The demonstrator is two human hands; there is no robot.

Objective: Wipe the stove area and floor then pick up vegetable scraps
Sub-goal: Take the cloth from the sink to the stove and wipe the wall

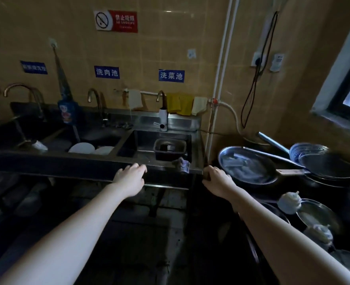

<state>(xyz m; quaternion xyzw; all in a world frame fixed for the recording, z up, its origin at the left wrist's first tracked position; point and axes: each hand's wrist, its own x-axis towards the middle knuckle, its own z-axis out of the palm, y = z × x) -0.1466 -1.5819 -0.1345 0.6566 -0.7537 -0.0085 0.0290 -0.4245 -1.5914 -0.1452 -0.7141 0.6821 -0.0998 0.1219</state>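
Both my arms reach forward toward a steel sink unit (92, 161). My left hand (130, 177) hovers at the sink's front rim with fingers loosely curled, holding nothing. My right hand (217, 177) is near the sink's right front corner, fingers curled at a dark edge; whether it grips anything I cannot tell. A crumpled bluish rag (183, 163) lies on the sink rim between my hands. The stove area (289, 204) on the right is dark and crowded with pans. The tiled floor (145, 233) below is dim and stained. No vegetable scraps are visible.
The right sink basin holds a dark plastic basket (169, 148); the middle basin holds white plates (81, 148). Yellow and white cloths (180, 103) hang on a pipe behind the taps. A steel pan (246, 165), a strainer ladle (326, 165) and bowls fill the right counter.
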